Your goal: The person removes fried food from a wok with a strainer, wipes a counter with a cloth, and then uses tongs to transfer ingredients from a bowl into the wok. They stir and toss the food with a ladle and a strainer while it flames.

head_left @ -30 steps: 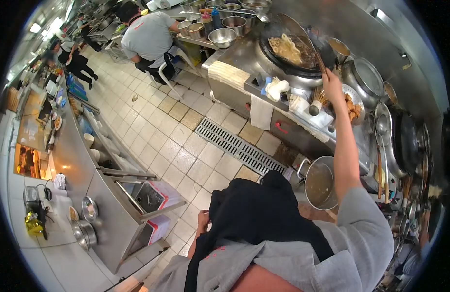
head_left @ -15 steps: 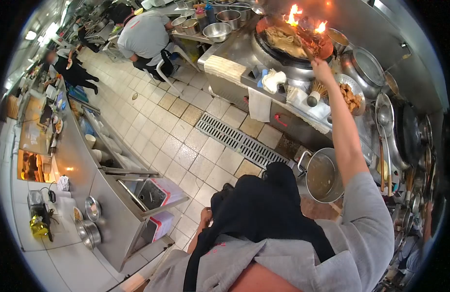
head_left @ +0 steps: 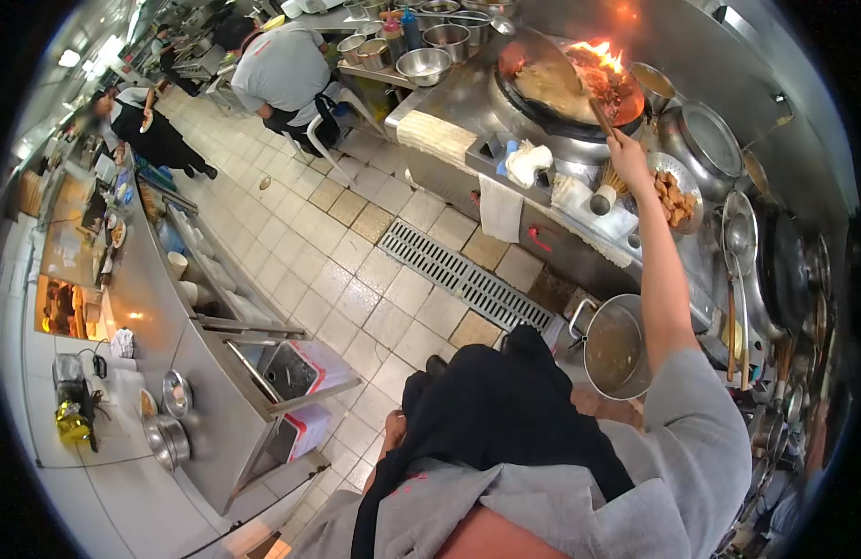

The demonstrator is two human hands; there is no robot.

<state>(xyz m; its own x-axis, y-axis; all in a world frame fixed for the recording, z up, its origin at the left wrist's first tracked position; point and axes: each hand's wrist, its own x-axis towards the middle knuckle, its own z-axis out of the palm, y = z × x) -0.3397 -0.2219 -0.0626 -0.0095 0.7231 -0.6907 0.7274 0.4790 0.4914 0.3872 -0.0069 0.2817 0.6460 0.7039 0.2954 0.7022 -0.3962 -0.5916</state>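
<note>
My right hand (head_left: 629, 160) is closed around the wooden handle (head_left: 600, 117) of a wok (head_left: 559, 56) on the range. Pale, blurred food (head_left: 545, 87) lies inside the wok, and flames (head_left: 600, 56) burn beside it at the right. Below my right forearm, a bamboo brush (head_left: 609, 189) and a perforated strainer with browned fried pieces (head_left: 675, 197) rest on the range. My left hand (head_left: 394, 429) hangs low beside the black apron (head_left: 505, 401); its fingers are mostly hidden.
A large pot of cloudy liquid (head_left: 619, 347) stands close at my right. The steel counter (head_left: 160, 326) runs along the left. A person in grey (head_left: 280, 70) is by a white chair (head_left: 342, 116); another person (head_left: 160, 135) stands farther off. A drain grate (head_left: 463, 277) crosses the tiled floor.
My right hand and the handle have shifted slightly right and down in view. The flames are lower, and the wok's inner wall shows more. The distant person at the left has moved.
</note>
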